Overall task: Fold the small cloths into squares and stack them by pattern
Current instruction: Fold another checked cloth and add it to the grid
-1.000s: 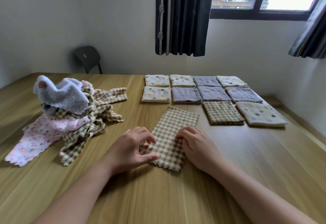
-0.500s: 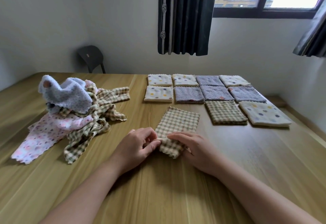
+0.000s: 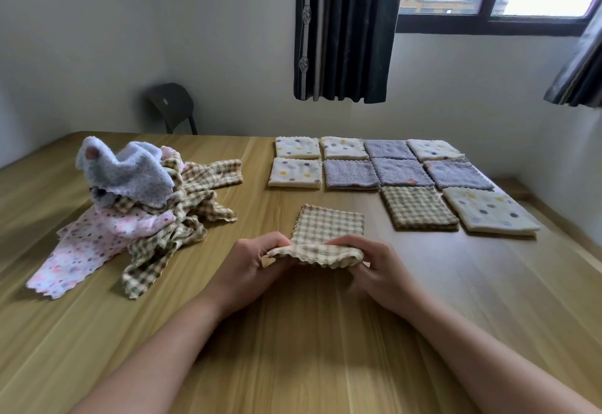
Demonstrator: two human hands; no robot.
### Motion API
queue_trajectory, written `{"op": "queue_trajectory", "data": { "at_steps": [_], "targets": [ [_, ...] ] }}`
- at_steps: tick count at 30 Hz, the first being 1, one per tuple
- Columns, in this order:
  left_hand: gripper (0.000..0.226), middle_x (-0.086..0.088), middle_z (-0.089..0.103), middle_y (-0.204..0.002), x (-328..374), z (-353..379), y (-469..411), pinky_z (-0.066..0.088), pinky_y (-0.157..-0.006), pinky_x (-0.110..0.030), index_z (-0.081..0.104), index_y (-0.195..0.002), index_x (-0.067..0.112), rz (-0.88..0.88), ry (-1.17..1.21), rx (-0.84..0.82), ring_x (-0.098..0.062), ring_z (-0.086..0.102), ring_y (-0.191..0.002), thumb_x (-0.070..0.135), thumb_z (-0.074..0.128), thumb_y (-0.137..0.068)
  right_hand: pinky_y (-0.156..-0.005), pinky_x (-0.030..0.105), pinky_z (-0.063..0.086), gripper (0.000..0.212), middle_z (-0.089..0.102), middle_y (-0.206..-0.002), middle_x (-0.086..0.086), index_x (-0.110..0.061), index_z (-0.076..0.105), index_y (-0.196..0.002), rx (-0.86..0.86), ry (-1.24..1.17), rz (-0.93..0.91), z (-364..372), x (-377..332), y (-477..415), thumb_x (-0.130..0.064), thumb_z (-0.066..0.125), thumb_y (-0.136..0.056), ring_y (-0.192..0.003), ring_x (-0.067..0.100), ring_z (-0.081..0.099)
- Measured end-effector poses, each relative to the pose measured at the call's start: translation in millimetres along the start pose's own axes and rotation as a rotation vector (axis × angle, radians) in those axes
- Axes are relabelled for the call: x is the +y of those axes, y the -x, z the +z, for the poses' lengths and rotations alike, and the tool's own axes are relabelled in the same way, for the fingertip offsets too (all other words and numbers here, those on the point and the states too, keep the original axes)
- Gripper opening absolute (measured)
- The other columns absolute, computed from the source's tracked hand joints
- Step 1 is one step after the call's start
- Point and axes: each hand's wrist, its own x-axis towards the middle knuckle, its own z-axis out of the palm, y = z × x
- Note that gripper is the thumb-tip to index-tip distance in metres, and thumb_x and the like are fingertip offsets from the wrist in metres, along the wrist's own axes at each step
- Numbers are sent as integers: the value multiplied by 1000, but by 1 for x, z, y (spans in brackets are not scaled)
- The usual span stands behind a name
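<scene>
Head view: checked cloth [image 3: 329,228] lay on the table [image 3: 293,364], its near edge raised. Left hand [image 3: 250,264] and right hand [image 3: 374,267] each pinched a near corner. Judged light, soft, limp; best gripped at corners to fold square

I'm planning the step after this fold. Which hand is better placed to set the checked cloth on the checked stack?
Right, probably. Both hands pinch the near edge of the checked cloth, but the checked stack lies ahead and right of the right hand; the left hand would have to reach across.
</scene>
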Motion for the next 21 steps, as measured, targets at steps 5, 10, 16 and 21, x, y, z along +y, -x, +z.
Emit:
{"op": "queue_trajectory", "data": {
  "at_steps": [5, 10, 16, 21],
  "targets": [
    [11, 21, 71, -89, 11, 16, -13, 49, -71, -16, 68, -97, 29, -186, 110, 153, 2, 66, -84, 30, 63, -88, -63, 26, 41, 14, 68, -74, -1, -14, 69, -82, 176, -172, 191, 5, 8, -15, -19, 57, -86, -71, 6, 56],
    [13, 0, 71, -89, 4, 35, -45, 47, -72, -29, 62, -96, 18, -499, -13, 204, -18, 65, -86, 29, 57, -95, -57, 29, 33, 29, 55, -65, 1, -5, 55, -69, 223, -48, 443, 8, 15, -38, -18, 53, -95, -70, 14, 48],
    [16, -5, 66, -85, -5, 45, -70, 37, -62, -28, 58, -87, 14, -739, -191, 187, -24, 60, -80, 25, 50, -96, -60, 31, 36, 30, 63, -75, 9, -1, 64, -80, 195, 254, 656, 7, 17, -64, -23, 48, -93, -74, 24, 56],
    [19, -5, 65, -84, -7, 49, -75, 41, -59, -31, 54, -83, 15, -718, -330, 206, -23, 61, -76, 23, 44, -97, -64, 30, 34, 25, 54, -79, 2, -15, 57, -78, 186, 592, 600, 12, 14, -65, -32, 46, -93, -76, 25, 49]
  ]
}}
